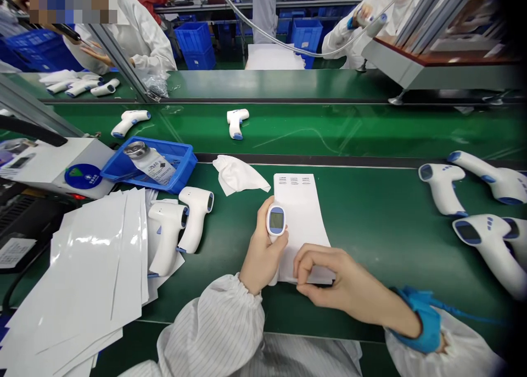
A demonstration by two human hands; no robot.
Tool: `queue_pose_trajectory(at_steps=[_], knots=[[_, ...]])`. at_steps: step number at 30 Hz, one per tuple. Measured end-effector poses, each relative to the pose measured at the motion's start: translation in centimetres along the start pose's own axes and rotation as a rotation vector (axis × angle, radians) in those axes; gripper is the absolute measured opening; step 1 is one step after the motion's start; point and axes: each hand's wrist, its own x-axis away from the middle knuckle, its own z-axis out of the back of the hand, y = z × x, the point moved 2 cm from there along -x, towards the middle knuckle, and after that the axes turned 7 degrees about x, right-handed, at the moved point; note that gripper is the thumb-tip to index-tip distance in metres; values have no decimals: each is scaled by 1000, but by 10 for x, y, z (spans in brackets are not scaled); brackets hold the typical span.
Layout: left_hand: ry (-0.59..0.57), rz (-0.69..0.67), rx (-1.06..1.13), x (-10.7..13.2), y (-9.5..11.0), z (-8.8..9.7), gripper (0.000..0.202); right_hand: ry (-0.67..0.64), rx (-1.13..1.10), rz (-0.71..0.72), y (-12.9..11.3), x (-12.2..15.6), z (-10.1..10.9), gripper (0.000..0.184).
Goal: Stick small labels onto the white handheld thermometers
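Note:
My left hand (263,251) is wrapped round a white infrared thermometer (275,221), its small grey screen facing me. Under and beside it lies a stack of white label sheets (302,212) with a few printed lines at the top. Over the lower end of that stack is my right hand (329,270), fingers curled and the thumb drawn toward the fingertips; whatever may be pinched there is too small to make out. A blue band (422,322) circles the right wrist. Beyond the left hand a crumpled white cloth (239,174) rests on the green table.
Two thermometers (197,218) stand beside glossy white sheets (90,256) at left. Behind them are a blue tray (187,166) holding a bottle and a white device (61,166). Several thermometers (442,187) lie at right. Another thermometer (236,123) is on the green belt (329,127). Co-workers sit across.

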Motion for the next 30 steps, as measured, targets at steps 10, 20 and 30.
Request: queue_pose_trajectory(at_steps=[10, 20, 30], knots=[[-63, 106, 98, 3, 13, -11, 67, 486, 20, 33, -14, -46, 28, 9], [-85, -15, 25, 1, 7, -6, 71, 448, -14, -27, -11, -51, 35, 9], [-103, 13, 41, 1, 7, -8, 71, 474, -21, -47, -13, -52, 35, 10]])
